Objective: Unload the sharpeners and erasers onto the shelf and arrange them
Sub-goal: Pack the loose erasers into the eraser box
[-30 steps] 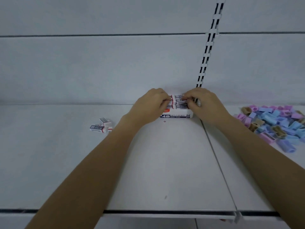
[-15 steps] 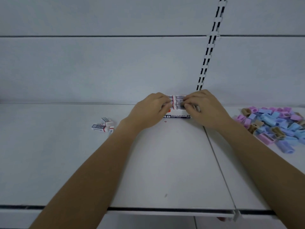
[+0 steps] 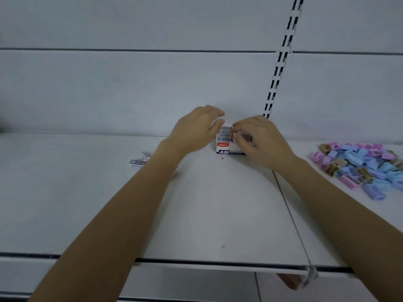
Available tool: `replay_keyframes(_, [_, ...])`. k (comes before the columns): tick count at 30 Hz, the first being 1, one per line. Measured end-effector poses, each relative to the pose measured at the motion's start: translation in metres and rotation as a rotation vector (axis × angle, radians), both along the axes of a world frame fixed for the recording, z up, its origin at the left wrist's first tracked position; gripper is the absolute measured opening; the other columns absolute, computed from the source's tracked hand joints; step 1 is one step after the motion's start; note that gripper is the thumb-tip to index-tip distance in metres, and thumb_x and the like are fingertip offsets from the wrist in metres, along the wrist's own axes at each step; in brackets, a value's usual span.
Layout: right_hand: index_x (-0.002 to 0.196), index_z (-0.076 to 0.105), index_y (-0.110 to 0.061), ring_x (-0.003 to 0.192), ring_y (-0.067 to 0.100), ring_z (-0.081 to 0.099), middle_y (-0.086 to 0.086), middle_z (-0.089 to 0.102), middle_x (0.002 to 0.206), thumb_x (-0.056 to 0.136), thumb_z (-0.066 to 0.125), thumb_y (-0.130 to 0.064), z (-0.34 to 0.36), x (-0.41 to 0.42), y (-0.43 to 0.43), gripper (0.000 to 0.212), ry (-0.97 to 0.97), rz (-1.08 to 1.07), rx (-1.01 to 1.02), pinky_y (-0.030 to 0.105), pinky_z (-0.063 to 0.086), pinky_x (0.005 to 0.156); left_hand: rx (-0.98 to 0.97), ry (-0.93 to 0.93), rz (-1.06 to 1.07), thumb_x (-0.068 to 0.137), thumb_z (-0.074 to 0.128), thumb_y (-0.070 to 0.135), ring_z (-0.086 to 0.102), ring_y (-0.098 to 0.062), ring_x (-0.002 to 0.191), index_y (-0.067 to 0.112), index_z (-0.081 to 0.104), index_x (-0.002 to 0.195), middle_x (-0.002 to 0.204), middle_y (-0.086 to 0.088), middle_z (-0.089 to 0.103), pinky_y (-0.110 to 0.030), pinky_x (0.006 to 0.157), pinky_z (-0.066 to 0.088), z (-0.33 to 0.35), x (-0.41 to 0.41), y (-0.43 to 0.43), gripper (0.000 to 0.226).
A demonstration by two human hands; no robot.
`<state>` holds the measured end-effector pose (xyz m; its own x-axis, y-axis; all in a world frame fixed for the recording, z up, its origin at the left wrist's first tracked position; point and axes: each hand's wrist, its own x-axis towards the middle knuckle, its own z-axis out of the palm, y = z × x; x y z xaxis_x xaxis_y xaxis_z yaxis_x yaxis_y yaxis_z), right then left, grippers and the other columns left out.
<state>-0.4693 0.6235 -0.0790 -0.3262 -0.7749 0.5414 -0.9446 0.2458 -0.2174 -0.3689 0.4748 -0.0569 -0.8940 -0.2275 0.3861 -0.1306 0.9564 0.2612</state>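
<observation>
step: unloading erasers; 4B box sits at the back of the shelf, against the wall.
right hand: fingers curled, pinching an eraser at the box's top right.
left hand: fingers half-curled beside the eraser stack; blurred, cannot tell if it grips.
elsewhere: loose erasers left of the box; sharpeners heaped right, unsorted.
next move: probably lift the eraser clear without tipping the box, then place it with the loose ones.

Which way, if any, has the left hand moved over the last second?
Yes: the left hand has risen slightly against the eraser box, fingers now above the erasers.
</observation>
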Motion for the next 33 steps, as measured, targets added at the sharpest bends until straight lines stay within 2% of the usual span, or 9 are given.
replay_keyframes(5, [0.1, 0.068, -0.01, 0.093, 0.027, 0.059, 0.003, 0.069, 0.096, 0.084, 0.042, -0.031, 0.005, 0.029, -0.02, 0.037, -0.004, 0.175, 0.075, 0.039, 0.047, 0.081, 0.008, -0.007, 0.06, 0.097, 0.04, 0.018, 0.044, -0.022, 0.123, 0.014, 0.053, 0.125, 0.131, -0.003, 0.053, -0.035, 0.102, 0.036, 0.014, 0.038, -0.043, 0.031])
replay_keyframes(9, [0.108, 0.066, -0.01, 0.099, 0.027, 0.059, 0.005, 0.068, 0.104, 0.083, 0.051, -0.025, 0.004, 0.048, -0.037, 0.033, 0.011, 0.276, 0.165, 0.034, 0.043, 0.088, 0.073, -0.084, 0.135, 0.092, 0.043, 0.005, 0.055, -0.022, 0.108, 0.013, 0.061, 0.114, 0.117, -0.003, 0.062, -0.031, 0.094, 0.04, 0.013, 0.075, -0.071, 0.029])
replay_keyframes(13, [0.113, 0.064, -0.014, 0.107, 0.022, 0.054, 0.002, 0.064, 0.112, 0.081, 0.049, -0.031, 0.006, 0.072, -0.054, 0.039, -0.084, 0.366, 0.26, 0.031, 0.041, 0.093, 0.12, -0.251, 0.174, 0.083, 0.047, -0.001, 0.059, -0.018, 0.097, 0.017, 0.064, 0.103, 0.11, 0.002, 0.064, -0.03, 0.089, 0.044, 0.012, 0.11, -0.09, 0.032])
replay_keyframes(16, [0.11, 0.065, -0.016, 0.104, 0.02, 0.055, 0.0, 0.065, 0.11, 0.079, 0.052, -0.034, 0.003, 0.083, -0.062, 0.038, -0.099, 0.433, 0.331, 0.032, 0.042, 0.092, 0.19, -0.426, 0.129, 0.081, 0.055, 0.004, 0.058, -0.015, 0.096, 0.021, 0.062, 0.104, 0.109, 0.005, 0.06, -0.022, 0.076, 0.04, 0.012, 0.126, -0.092, 0.029])
replay_keyframes(19, [0.1, 0.067, -0.019, 0.094, 0.019, 0.056, -0.002, 0.066, 0.099, 0.079, 0.052, -0.042, 0.0, 0.09, -0.064, 0.035, -0.091, 0.454, 0.33, 0.038, 0.046, 0.084, 0.246, -0.45, 0.082, 0.082, 0.062, 0.017, 0.06, -0.011, 0.096, 0.029, 0.062, 0.103, 0.108, 0.009, 0.058, -0.014, 0.068, 0.039, 0.008, 0.132, -0.091, 0.024])
replay_keyframes(22, [0.09, 0.07, -0.018, 0.088, 0.018, 0.056, -0.006, 0.067, 0.09, 0.079, 0.048, -0.047, -0.003, 0.093, -0.062, 0.038, -0.095, 0.441, 0.272, 0.039, 0.048, 0.079, 0.285, -0.394, 0.052, 0.083, 0.064, 0.022, 0.061, -0.007, 0.093, 0.03, 0.062, 0.097, 0.11, 0.011, 0.06, -0.014, 0.071, 0.041, 0.003, 0.129, -0.09, 0.016])
replay_keyframes(25, [0.089, 0.067, -0.02, 0.087, 0.015, 0.053, -0.008, 0.065, 0.088, 0.078, 0.056, -0.035, -0.006, 0.09, -0.059, 0.022, -0.127, 0.41, 0.23, 0.04, 0.049, 0.077, 0.302, -0.376, 0.038, 0.08, 0.067, 0.024, 0.062, -0.005, 0.093, 0.027, 0.063, 0.091, 0.112, 0.01, 0.061, -0.026, 0.082, 0.045, 0.001, 0.123, -0.09, 0.012])
replay_keyframes(29, [0.093, 0.066, -0.018, 0.089, 0.011, 0.049, -0.01, 0.064, 0.089, 0.082, 0.062, -0.024, -0.007, 0.087, -0.056, 0.013, -0.177, 0.375, 0.24, 0.039, 0.046, 0.078, 0.315, -0.382, 0.01, 0.08, 0.068, 0.023, 0.063, -0.003, 0.092, 0.021, 0.065, 0.094, 0.108, 0.012, 0.064, -0.024, 0.083, 0.046, 0.0, 0.114, -0.086, 0.015])
replay_keyframes(33, [0.098, 0.065, -0.02, 0.084, 0.006, 0.045, -0.008, 0.064, 0.092, 0.082, 0.062, -0.017, -0.009, 0.083, -0.055, 0.016, -0.127, 0.4, 0.215, 0.025, 0.04, 0.076, 0.4, -0.385, -0.02, 0.082, 0.067, 0.022, 0.065, -0.009, 0.091, 0.022, 0.065, 0.089, 0.097, 0.007, 0.068, -0.025, 0.083, 0.048, 0.005, 0.111, -0.083, 0.007])
